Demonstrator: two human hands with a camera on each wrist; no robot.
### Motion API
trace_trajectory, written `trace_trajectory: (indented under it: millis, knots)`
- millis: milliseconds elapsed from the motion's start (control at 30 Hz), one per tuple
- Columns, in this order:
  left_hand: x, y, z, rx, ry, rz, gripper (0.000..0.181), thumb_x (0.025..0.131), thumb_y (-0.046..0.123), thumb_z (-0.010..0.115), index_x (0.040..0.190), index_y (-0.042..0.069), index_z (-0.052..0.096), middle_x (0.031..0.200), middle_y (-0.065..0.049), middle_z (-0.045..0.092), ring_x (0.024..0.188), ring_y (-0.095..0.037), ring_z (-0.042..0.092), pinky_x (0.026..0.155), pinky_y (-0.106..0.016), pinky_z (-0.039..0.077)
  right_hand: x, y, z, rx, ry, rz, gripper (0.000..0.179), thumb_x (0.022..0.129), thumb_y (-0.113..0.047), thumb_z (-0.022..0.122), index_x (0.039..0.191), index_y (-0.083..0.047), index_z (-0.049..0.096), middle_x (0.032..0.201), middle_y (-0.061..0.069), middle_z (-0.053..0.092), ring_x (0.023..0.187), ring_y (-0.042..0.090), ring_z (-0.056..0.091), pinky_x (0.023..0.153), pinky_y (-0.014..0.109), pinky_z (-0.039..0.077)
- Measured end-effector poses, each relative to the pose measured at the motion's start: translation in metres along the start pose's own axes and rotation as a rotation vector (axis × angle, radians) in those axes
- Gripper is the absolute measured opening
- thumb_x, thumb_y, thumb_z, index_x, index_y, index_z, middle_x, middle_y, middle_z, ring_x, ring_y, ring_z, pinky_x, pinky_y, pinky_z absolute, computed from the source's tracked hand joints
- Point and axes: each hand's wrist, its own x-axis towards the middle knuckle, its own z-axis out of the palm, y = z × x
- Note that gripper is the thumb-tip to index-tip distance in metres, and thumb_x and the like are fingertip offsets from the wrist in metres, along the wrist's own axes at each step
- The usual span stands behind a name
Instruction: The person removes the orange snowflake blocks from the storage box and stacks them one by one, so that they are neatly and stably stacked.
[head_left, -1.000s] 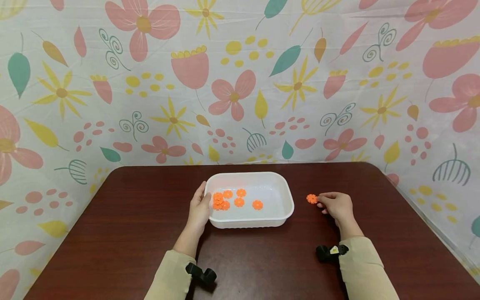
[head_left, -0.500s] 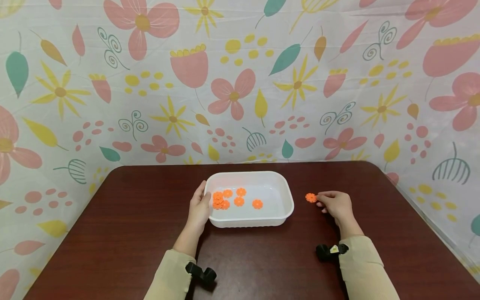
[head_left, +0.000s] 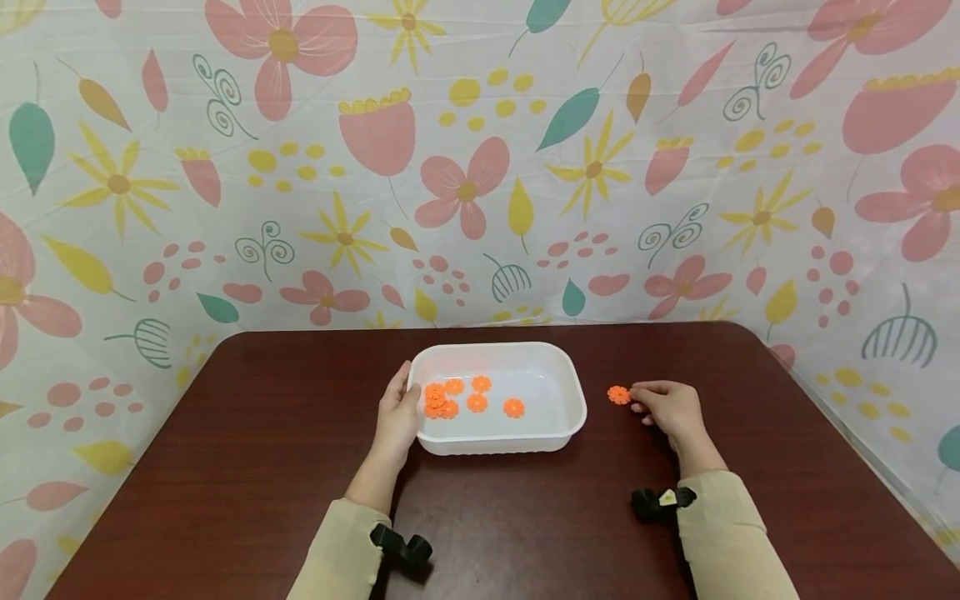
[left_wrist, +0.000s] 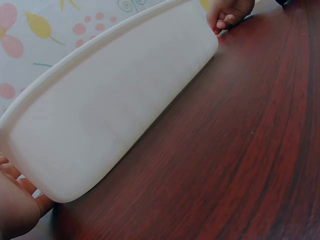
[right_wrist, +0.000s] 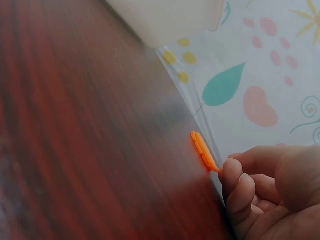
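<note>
My left hand (head_left: pixel 398 414) grips the left end of a white plastic tray (head_left: pixel 498 446), thumb at the rim and fingers along the outside wall. Several orange flower-shaped discs (head_left: pixel 513 407) lie inside the tray, most of them bunched and partly overlapping towards its left end. To the right of the tray, my right hand (head_left: pixel 671 410) pinches one more orange flower-shaped disc (head_left: pixel 618 395) by its edge between thumb and fingertips. Seen edge-on in the right wrist view, this disc (right_wrist: pixel 204 151) looks thin and juts out from the fingertips. The left wrist view shows only the tray's outer side (left_wrist: pixel 110 100).
A dark red-brown table (head_left: pixel 495 525) bears the tray, which stands near its back edge. Behind the table hangs a white cloth (head_left: pixel 465 275) printed with flowers and leaves. Black wrist cameras (head_left: pixel 402 550) are strapped over both beige sleeves (head_left: pixel 731 533).
My right hand has edged very slightly left with its disc. The left hand stays on the tray, and the discs inside lie as before.
</note>
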Motion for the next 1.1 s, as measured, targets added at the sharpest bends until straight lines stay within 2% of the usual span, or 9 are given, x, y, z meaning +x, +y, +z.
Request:
trace_trajectory:
  millis: [467, 667, 867, 1100]
  knots:
    - [0.0, 0.001, 0.0, -0.002, 0.0, -0.013, 0.051, 0.101, 0.012, 0.038, 0.15, 0.009, 0.026, 0.156, -0.011, 0.024, 0.143, -0.027, 0.022, 0.117, -0.044, 0.022, -0.006, -0.015, 0.002, 0.053, -0.012, -0.08, 0.047, 0.093, -0.032, 0.058, 0.124, 0.004, 0.058, 0.084, -0.001, 0.07, 0.07, 0.006, 0.064, 0.06, 0.024, 0.056]
    - [0.0, 0.001, 0.0, -0.002, 0.007, -0.013, 0.05, 0.101, 0.012, 0.038, 0.15, 0.009, 0.027, 0.156, -0.011, 0.025, 0.143, -0.027, 0.023, 0.117, -0.043, 0.022, -0.009, -0.025, 0.004, 0.063, -0.051, -0.16, 0.053, 0.091, -0.036, 0.061, 0.124, 0.005, 0.057, 0.096, 0.009, 0.067, 0.078, 0.01, 0.066, 0.067, 0.024, 0.057]
    - [0.0, 0.001, 0.0, 0.009, 0.004, 0.002, 0.05, 0.101, 0.011, 0.038, 0.149, 0.007, 0.026, 0.155, -0.014, 0.025, 0.143, -0.03, 0.023, 0.116, -0.046, 0.021, -0.013, -0.036, 0.006, 0.046, -0.092, -0.194, 0.056, 0.091, -0.04, 0.061, 0.125, 0.004, 0.056, 0.115, 0.023, 0.061, 0.087, 0.016, 0.068, 0.077, 0.032, 0.058]
    - [-0.001, 0.0, 0.0, 0.013, 0.009, 0.005, 0.05, 0.101, 0.01, 0.038, 0.149, 0.007, 0.026, 0.155, -0.015, 0.025, 0.142, -0.031, 0.024, 0.116, -0.047, 0.022, -0.016, -0.048, 0.01, 0.029, -0.13, -0.229, 0.057, 0.09, -0.038, 0.062, 0.125, 0.005, 0.055, 0.113, 0.023, 0.063, 0.084, 0.014, 0.07, 0.077, 0.037, 0.058]
